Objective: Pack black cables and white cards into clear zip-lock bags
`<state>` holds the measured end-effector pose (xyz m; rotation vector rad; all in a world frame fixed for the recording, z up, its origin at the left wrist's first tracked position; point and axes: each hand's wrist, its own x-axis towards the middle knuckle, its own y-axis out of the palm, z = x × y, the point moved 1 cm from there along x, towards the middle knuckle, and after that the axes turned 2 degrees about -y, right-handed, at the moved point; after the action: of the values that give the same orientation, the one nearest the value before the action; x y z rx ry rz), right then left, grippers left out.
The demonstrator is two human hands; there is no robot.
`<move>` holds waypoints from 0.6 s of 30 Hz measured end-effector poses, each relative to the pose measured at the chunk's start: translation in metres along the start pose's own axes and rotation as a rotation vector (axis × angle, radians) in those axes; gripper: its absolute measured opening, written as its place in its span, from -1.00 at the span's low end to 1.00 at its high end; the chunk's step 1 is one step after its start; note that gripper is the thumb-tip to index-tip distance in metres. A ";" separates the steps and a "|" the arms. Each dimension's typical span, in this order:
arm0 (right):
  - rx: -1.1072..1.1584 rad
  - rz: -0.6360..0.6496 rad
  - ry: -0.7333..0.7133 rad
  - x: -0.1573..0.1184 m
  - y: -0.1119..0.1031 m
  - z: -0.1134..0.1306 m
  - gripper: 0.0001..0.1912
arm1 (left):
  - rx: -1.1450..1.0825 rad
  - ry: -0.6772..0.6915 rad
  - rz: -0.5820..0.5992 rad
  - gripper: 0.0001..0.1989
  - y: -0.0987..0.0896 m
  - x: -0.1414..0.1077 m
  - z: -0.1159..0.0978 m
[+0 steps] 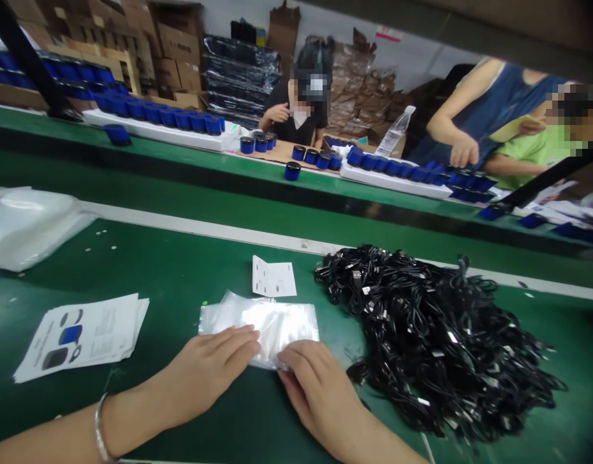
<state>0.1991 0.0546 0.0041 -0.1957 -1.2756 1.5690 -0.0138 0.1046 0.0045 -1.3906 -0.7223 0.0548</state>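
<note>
Clear plastic bags [289, 322] lie in a small flat pile on the green tabletop in front of me. My left hand [214, 361] rests flat on the pile's left part, fingers stretched out and side by side. At the near right edge, my right hand [316, 380] has its fingers curled, with the thumb below, pinching the bag edge. Just behind the bags stands a folded white leaflet [274, 277], partly opened. A stack of printed cards [84, 335] sits to the left. Close to my right hand spreads a big heap of black USB cables [436, 341].
A bundle of clear plastic [30, 225] lies at the far left. Beyond a pale strip [219, 233] runs a green conveyor ledge with rows of blue round jar-like items [171, 118] on white trays. A bottle [396, 132] leans there. Several people work on the far side.
</note>
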 end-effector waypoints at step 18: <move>1.063 0.263 0.881 0.001 0.011 0.020 -0.62 | -0.377 -0.196 -0.013 -0.83 -0.019 -0.023 -0.045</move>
<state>0.1787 0.0440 0.0046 -0.3161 0.3208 1.8527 -0.0165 0.0511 0.0112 -1.7568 -0.9387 0.0471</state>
